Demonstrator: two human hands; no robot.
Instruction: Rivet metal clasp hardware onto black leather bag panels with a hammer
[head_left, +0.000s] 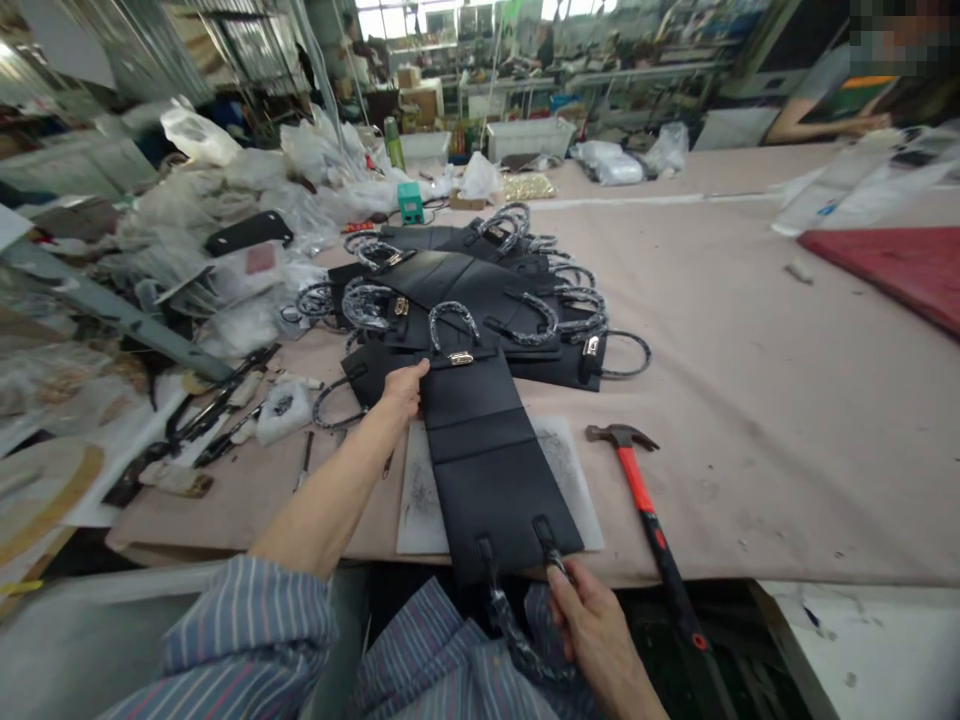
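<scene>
Panel (pixel 484 440), black, two-handled: lying over a pale slab (pixel 566 465), near end past the edge of the table (pixel 750 420), long axis running away from the worker, between both hands. Left hand (pixel 405 388): thumb and fingers pinched on its far left edge, near the gold clasp (pixel 460 358). Right hand (pixel 592 615): fingers closed on the wrapped near handle (pixel 514 632). From where I stand, hammer (pixel 643 500) right of it; similar black panels (pixel 465 285) heaped beyond.
</scene>
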